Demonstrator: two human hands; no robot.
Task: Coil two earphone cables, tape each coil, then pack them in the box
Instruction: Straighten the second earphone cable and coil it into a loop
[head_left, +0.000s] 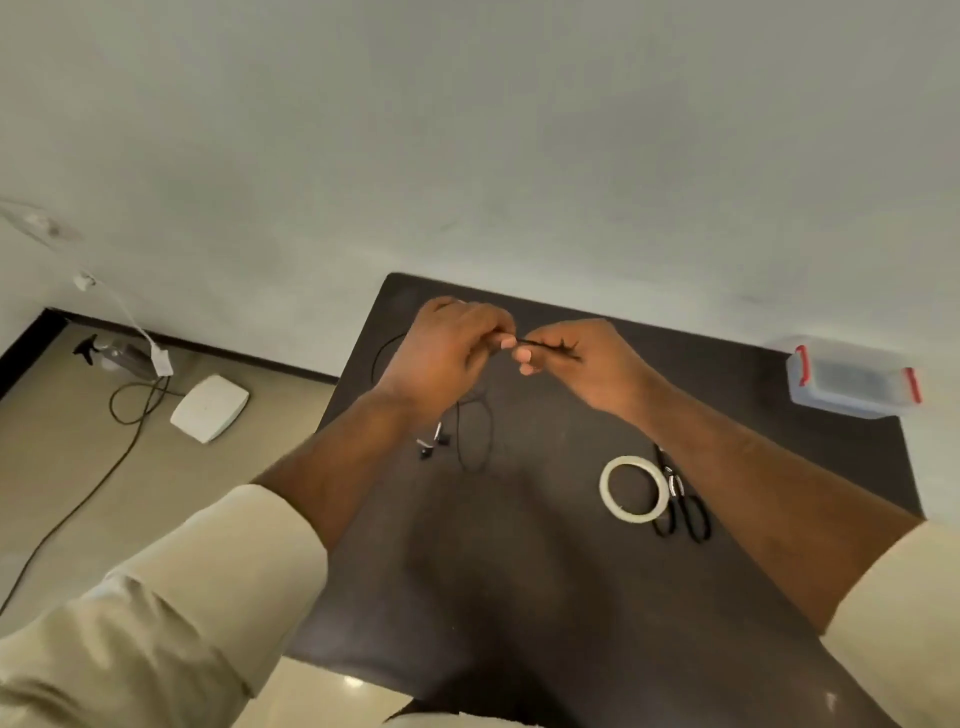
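While both hands hover above the dark tabletop (519, 571), the left hand (447, 353) and right hand (587, 364) pinch a short stretch of black cable (545, 345) between them, fingers curled round it. The rest of the cable hangs below the left hand, looping onto the tabletop with its earbuds (431, 441). Tape (635, 488) lies just beside scissors (680, 499) under the right forearm. The box (852, 384) sits at the far right corner.

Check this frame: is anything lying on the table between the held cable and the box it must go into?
Nothing visible does. Both hands, left and right, pinch the black earphone cable above the dark table. The box sits at the far right corner with its lid on; the tape roll and scissors lie nearer, off that line.
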